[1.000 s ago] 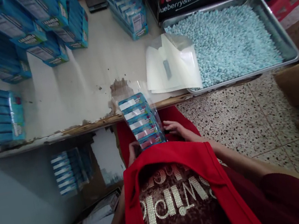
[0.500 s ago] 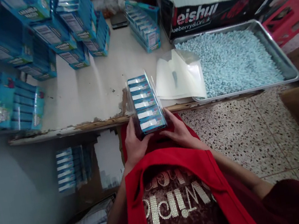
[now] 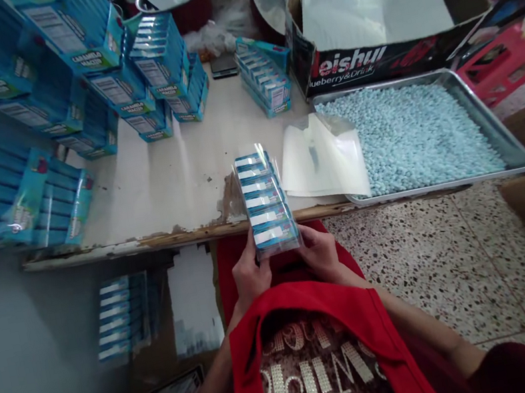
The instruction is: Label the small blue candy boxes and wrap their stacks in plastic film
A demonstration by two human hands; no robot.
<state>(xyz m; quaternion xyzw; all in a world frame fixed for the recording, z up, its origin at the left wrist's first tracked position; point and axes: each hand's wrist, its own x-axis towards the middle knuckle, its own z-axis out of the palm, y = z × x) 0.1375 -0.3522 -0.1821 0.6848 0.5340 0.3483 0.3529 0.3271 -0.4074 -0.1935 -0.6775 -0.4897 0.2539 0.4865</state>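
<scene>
A clear-wrapped pack of small blue candy boxes point(image 3: 266, 199) is held between my two hands, its far end over the table edge. My left hand point(image 3: 251, 269) grips its near left corner, fingers curled around the side. On the near right corner my right hand point(image 3: 320, 250) is closed in the same way. Loose clear film sticks up past the far end of the pack. Just right of it lie white paper sheets point(image 3: 310, 154), partly over the rim of a metal tray point(image 3: 521, 147) full of pale blue candies point(image 3: 418, 132).
Stacks of blue candy packs point(image 3: 111, 101) fill the left of the worktable point(image 3: 160, 194). An open display box point(image 3: 267, 80), a dark phone-like object point(image 3: 224, 66) and a black carton point(image 3: 371, 62) stand at the back. Another wrapped pack point(image 3: 116, 317) sits below the table at left.
The view has tilted up, so the table things appear lower and more of the back shows. Both hands keep hold of the pack, with the thumbs now less visible across its near end.
</scene>
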